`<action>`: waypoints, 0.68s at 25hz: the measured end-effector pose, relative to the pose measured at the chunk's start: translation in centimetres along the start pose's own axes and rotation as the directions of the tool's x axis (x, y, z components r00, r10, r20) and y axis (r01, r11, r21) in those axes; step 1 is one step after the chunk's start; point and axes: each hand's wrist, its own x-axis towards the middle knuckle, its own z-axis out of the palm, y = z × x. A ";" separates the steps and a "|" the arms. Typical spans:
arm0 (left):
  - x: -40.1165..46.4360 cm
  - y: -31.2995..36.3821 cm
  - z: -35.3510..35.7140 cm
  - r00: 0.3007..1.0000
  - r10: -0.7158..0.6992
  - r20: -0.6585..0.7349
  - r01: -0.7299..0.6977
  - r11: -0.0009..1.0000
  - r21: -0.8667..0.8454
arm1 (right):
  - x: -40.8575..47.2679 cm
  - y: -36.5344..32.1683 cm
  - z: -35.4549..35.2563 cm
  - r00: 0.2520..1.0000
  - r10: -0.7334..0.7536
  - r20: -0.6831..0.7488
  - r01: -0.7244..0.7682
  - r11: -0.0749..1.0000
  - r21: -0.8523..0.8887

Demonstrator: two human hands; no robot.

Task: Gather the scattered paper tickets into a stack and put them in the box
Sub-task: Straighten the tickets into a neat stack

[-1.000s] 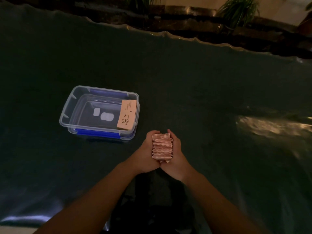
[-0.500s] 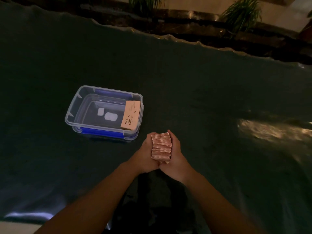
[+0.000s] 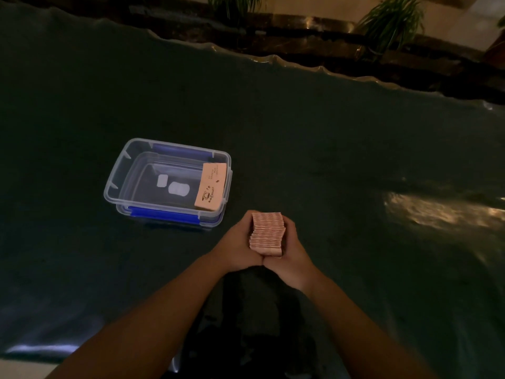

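Note:
A thick stack of pinkish paper tickets (image 3: pixel 266 234) stands on edge between my two hands, just above the dark green table cover. My left hand (image 3: pixel 237 247) presses its left side and my right hand (image 3: pixel 292 251) presses its right side; the heels of both hands meet under the stack. A clear plastic box (image 3: pixel 117 179) with blue clips sits to the upper left of my hands. Inside it, a bundle of tickets (image 3: pixel 210 186) with a coffee-cup print lies against the right wall.
The dark green cover (image 3: pixel 328 149) spans the whole table, with a wavy far edge. A bright glare patch (image 3: pixel 431 207) lies to the right. Potted plants (image 3: pixel 390 20) and a dark ledge stand beyond the table.
Both hands keep hold of the stack in nearly the same spot. The view has shifted slightly, so the box appears a little closer to my hands.

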 end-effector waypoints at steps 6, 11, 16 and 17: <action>-0.3 0.4 -0.3 0.992 -0.120 0.027 0.122 0.936 -0.331 | -2.0 0.5 -1.3 0.992 0.120 -0.038 -0.102 0.943 0.317; -0.4 0.9 0.7 0.981 -0.123 0.152 0.180 0.870 -0.460 | -2.8 0.9 -0.6 0.980 0.177 0.085 -0.183 0.662 0.727; -0.4 0.9 -0.5 0.987 -0.069 0.147 0.136 0.843 -0.521 | -3.4 1.2 -2.1 0.987 0.159 -0.002 -0.114 0.720 0.684; -0.4 0.6 -0.9 0.991 -0.057 0.118 0.105 0.884 -0.456 | -3.4 1.4 -2.4 0.987 0.150 -0.052 -0.085 0.776 0.625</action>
